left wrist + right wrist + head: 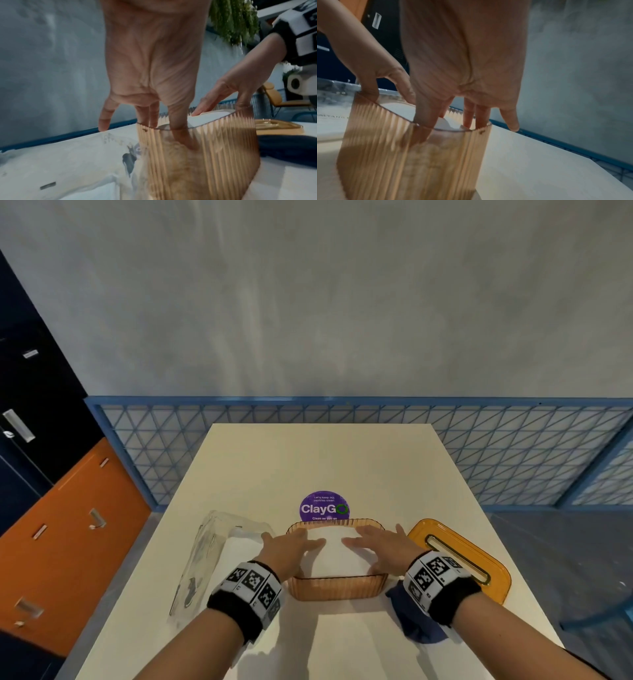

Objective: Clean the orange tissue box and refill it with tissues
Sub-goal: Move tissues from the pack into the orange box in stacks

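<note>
The orange ribbed tissue box (337, 590) stands lidless near the front of the white table (342, 460). A stack of white tissues (334, 559) fills it to the rim. My left hand (294, 542) and right hand (371, 542) lie flat on the stack with straight fingers, pressing on it. In the left wrist view the left hand (149, 115) has its thumb down inside the box (197, 155) and its little finger outside the rim. In the right wrist view the right hand (471, 116) reaches into the box (411, 155) the same way, onto the tissues (444, 123).
The orange slotted lid (459, 556) lies on the table right of the box. A dark blue cloth (411, 621) sits under my right wrist. A clear plastic wrapper (205, 559) lies to the left. A purple round sticker (324, 506) is behind the box. Blue mesh railing (513, 450) lines the far edge.
</note>
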